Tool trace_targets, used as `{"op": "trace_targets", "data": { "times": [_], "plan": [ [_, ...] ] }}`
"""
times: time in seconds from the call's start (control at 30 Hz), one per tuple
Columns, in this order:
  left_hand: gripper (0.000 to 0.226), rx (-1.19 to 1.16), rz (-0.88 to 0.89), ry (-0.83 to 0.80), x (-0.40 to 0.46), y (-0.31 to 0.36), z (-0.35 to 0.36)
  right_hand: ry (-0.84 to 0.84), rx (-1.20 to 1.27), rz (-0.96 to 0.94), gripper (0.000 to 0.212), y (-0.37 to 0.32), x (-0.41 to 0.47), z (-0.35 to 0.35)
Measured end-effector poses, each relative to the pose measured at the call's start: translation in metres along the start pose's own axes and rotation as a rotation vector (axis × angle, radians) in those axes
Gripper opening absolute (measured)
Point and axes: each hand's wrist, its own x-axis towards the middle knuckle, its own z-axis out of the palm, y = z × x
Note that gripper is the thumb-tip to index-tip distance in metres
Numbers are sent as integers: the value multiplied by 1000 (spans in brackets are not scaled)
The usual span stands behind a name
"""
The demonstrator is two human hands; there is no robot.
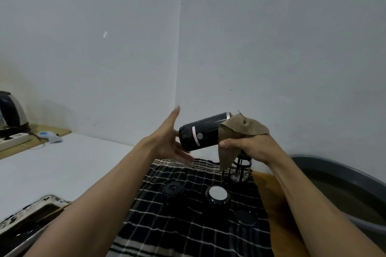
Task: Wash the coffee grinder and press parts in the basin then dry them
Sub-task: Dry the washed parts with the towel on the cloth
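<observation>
While the drying goes on mid-air, layout from big to small: white bench (62, 165), grey basin (338, 175) of murky water at far right, checked towel (188, 225) spread between them.

Grinder body (203, 132) is held tilted above the towel, well clear of it. Right hand (248, 148) pinches a brown cloth (240, 131) round its upper end, fingers (224, 143) curled on cloth and body. Left hand (167, 144) is spread flat, fingers straight, at the lower end; touching or just beside, can't tell.

Risks, my read:
- Only the right hand really grips, and through cloth. If the surface is wet, the body may slip and drop.
- Below it sit the glass press beaker (240, 171), a black cap (173, 189), a part with a white disc top (217, 194) and a flat black lid (245, 217). A drop likely hits one; glass is the worst case.
- Basin is near the right elbow; a wide swing could dip the cloth.

Around: kettle (11, 110) and power strip (12, 140) far left, tray (31, 213) at lower left. Nothing blocks the hands; the crowded towel leaves little room to set the body down.
</observation>
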Motion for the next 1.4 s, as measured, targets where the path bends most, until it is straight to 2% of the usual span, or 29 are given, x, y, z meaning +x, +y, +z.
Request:
{"op": "trace_targets", "data": {
  "times": [0.07,0.13,0.23,0.3,0.33,0.4,0.47,0.53,0.57,0.63,0.7,0.73,0.77,0.83,0.9,0.97,1.0,1.07,1.13,1.17,1.23,1.3,1.33,1.37,1.4],
  "plan": [
    [73,-138,-22,-1,-1,-5,20,-36,-9,-13,29,-4,-4,5],
    [45,-125,96,126,3,-9,39,-33,32,-23,23,-6,-5,7],
    [38,-16,506,265,15,-22,51,21,386,75,20,-3,-3,4],
    [33,131,799,340,16,-29,53,51,655,220,28,-1,-2,2],
    [31,182,868,330,16,-30,51,76,714,255,34,1,0,2],
    [30,188,773,224,12,-25,49,103,684,252,34,6,-1,2],
    [46,60,458,116,8,-20,48,86,517,120,22,9,-2,2],
    [51,-88,212,109,8,-17,50,23,294,-12,15,12,-6,6],
    [43,-117,187,145,12,-17,52,13,223,-19,16,13,-5,8],
    [32,-109,326,248,22,-28,54,14,228,31,20,16,-2,10],
    [29,-77,626,363,34,-44,51,12,469,184,29,16,2,13],
    [28,-39,721,379,36,-50,49,33,592,259,33,18,4,14],
    [30,-8,742,363,36,-52,45,65,665,300,34,19,3,14],
    [45,-5,556,216,35,-46,42,119,619,221,28,26,-1,15],
    [55,-52,274,97,28,-35,43,92,382,19,21,33,-10,17],
    [44,-66,189,193,25,-28,49,46,213,-41,18,44,-12,20],
    [36,-65,254,273,26,-31,52,28,229,-9,16,47,-11,21],
    [26,-15,605,391,33,-44,55,7,454,128,25,46,-7,21],
    [17,99,900,396,36,-54,51,51,780,315,40,44,-4,20],
    [15,130,907,361,35,-51,48,91,864,349,39,41,-6,19],
    [24,148,670,228,31,-38,43,99,735,264,29,41,-11,17],
    [45,200,333,128,22,-31,40,73,423,50,20,39,-21,19],
    [47,195,254,157,21,-31,42,54,332,-10,22,40,-24,20],
    [44,169,260,231,21,-32,44,38,295,-24,24,38,-25,20],
    [40,154,341,321,23,-39,45,38,311,4,25,36,-26,20]
  ]
}}
